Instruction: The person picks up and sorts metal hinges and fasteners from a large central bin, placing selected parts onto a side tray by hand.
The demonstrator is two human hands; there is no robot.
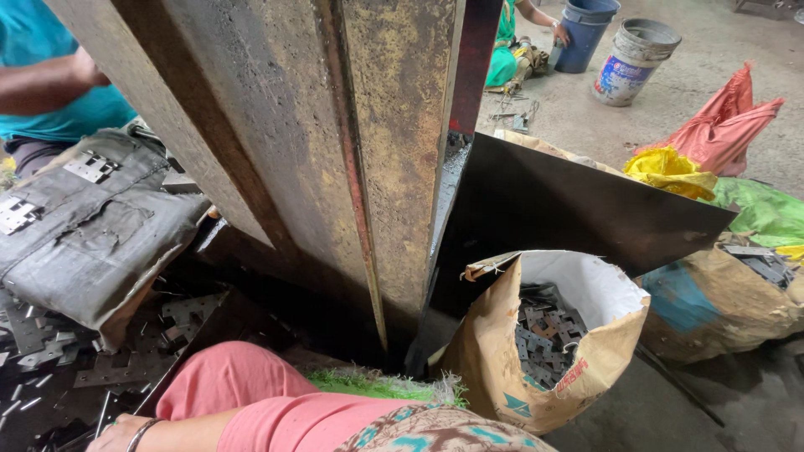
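My only view: head camera, looking steeply down and forward, very near rusty machine column filling centre. Own left hand barely inside bottom edge; open sack close right.

The left hand is cut off by the bottom edge.

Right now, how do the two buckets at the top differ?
The blue bucket is dark and plain; the white bucket is pale with a printed label. A co-worker's hand touches the blue bucket; nobody touches the white bucket. Both stand upright on the floor.
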